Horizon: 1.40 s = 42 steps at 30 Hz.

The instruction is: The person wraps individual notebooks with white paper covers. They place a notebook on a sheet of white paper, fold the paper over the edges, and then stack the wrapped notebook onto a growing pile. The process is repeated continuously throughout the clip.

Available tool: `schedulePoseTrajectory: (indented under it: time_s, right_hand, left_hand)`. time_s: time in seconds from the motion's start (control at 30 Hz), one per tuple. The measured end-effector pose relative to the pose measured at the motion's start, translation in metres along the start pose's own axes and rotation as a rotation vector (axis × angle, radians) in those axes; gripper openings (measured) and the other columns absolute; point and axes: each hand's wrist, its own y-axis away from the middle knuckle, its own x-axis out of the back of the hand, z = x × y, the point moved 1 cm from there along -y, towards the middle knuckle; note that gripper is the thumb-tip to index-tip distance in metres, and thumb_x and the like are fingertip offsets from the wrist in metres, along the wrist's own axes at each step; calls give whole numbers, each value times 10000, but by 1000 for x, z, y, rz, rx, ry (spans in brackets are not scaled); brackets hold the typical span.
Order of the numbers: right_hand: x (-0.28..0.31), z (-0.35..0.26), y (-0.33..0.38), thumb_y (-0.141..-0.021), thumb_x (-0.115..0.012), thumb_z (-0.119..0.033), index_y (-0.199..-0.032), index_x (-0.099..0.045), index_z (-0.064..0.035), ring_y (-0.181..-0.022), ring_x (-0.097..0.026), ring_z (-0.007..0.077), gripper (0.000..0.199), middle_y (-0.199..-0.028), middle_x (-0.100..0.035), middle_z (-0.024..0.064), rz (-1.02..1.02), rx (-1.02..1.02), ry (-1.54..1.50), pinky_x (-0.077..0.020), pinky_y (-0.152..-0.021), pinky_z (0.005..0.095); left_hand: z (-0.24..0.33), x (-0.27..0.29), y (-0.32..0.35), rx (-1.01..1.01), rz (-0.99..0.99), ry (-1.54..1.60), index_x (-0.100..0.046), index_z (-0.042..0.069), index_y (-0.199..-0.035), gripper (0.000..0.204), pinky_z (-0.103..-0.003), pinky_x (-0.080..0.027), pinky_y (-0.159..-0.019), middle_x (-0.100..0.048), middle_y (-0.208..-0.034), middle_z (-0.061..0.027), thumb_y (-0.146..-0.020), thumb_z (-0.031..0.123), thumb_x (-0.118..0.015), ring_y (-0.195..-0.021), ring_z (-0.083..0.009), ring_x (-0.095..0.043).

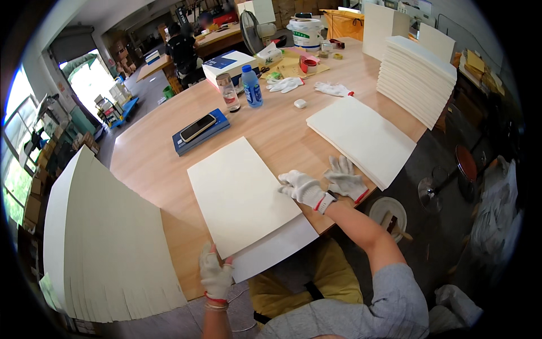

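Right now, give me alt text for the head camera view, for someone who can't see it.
A person in white work gloves presses the right hand onto a cream board lying over a white sheet on a wooden table, while the left hand grips the near edge. More cream boards sit stacked at left and right.

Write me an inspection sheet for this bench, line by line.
Surface: wooden table, pale, large.
Job's things: cream board lying on a white sheet that overhangs the near edge.
Clutter: board stacks left, middle and tall right; spare glove, phone, two bottles, tape, bucket, fan.
Hands: left hand gloved, at the sheet's near corner; right hand gloved, on the board's right edge.
Cables: thin cord below the table edge.
Surroundings: workshop; a person at a far bench.
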Motion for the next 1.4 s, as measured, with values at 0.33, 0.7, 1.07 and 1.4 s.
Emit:
schedulePoseTrajectory:
  time_s: [0.33, 0.7, 1.07, 1.4]
  right_hand:
    - [8, -12, 35, -946, -517, -483, -996, -686, -33, -983, -621, 325, 484, -992, -674, 166, -307, 125, 72, -479, -857, 377]
    - [19, -3, 28, -929, -458, -610, -1057, -693, -64, -1015, -631, 289, 608, -1035, -684, 152, -419, -13, -83, -468, -884, 354]
    - [13, 6, 29, -920, -413, -678, -1050, -701, -61, -982, -642, 227, 693, -977, -704, 123, -397, -10, -264, -460, -893, 319]
    - [12, 9, 32, -921, -459, -648, -1090, -695, -31, -1050, -628, 222, 681, -1077, -697, 127, -407, -95, -363, -454, -934, 304]
  left_hand:
    - [145, -61, -29, -536, -393, -258, -607, -15, -1020, 602, -421, -494, -881, -554, -1228, -190, -629, 388, -823, -1048, -355, -579]
    - [144, -20, -2, -727, -279, -340, -511, -25, -1241, 701, -490, -438, -942, -513, -1267, -236, -616, 182, -752, -1089, -386, -538]
    - [149, -42, -14, -632, -283, -158, -483, -54, -1270, 900, -435, -478, -895, -498, -1275, -268, -575, 372, -864, -1054, -410, -559]
    - [156, -60, -15, -719, -205, -261, -438, -15, -1334, 878, -486, -446, -908, -457, -1315, -251, -615, 301, -830, -1088, -426, -519]
